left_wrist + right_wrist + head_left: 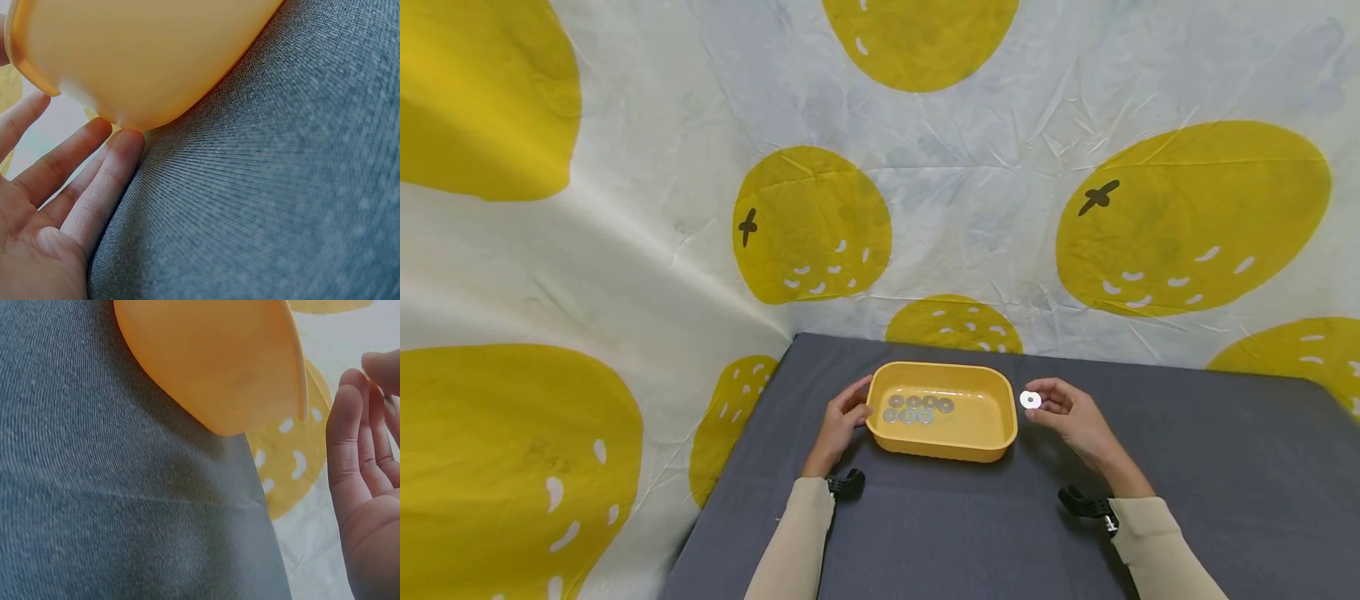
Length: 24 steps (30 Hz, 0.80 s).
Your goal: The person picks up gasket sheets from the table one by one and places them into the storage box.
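Note:
A yellow plastic tub (943,452) stands on the grey cloth. Several flat metal washers (907,416) lie inside it in two rows, towards its left half. My left hand (844,421) holds the tub's left end, thumb at the rim and fingers against the outer wall; in the left wrist view those fingers (100,194) reach under the lip. To the right of the tub, my right hand (1077,419) pinches one washer (1030,400) between thumb and fingertips, apart from the rim. In the right wrist view that washer is mostly hidden behind the fingers.
Dark grey cloth (940,533) covers the table under the tub and both arms. Behind and to the left hangs a white fabric sheet (985,217) printed with big yellow fruits. Each wrist wears a black strap (848,484).

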Motion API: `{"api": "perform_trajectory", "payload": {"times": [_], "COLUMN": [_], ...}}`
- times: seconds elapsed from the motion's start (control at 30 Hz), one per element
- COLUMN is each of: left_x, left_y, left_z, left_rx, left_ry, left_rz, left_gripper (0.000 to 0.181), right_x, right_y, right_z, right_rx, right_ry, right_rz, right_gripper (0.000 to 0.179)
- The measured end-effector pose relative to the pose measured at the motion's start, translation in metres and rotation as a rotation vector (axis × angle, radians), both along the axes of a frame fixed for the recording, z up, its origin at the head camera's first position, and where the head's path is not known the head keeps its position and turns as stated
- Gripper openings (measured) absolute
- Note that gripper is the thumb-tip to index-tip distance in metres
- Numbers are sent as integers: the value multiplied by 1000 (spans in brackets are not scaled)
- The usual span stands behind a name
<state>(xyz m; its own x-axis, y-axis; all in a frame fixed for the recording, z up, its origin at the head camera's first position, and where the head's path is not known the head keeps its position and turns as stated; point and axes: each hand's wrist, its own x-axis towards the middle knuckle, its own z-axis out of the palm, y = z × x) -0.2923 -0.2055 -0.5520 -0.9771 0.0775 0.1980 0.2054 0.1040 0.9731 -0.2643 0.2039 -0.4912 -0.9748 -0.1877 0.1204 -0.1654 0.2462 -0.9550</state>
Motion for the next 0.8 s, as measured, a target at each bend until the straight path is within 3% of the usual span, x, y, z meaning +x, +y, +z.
{"api": "perform_trajectory", "payload": {"times": [0.2,0.8], "left_x": [1,3], "left_y": [1,2], "left_z": [0,6], "left_rx": [-24,19], "left_ry": [17,-21], "left_rz": [8,-9], "left_gripper": [57,57], "right_x": [2,2], "right_y": [-4,-23], "right_z": [0,7], "right_rx": [-6,27], "right_ry": [7,2], "right_rz": [27,72], "right_gripper": [51,47]}}
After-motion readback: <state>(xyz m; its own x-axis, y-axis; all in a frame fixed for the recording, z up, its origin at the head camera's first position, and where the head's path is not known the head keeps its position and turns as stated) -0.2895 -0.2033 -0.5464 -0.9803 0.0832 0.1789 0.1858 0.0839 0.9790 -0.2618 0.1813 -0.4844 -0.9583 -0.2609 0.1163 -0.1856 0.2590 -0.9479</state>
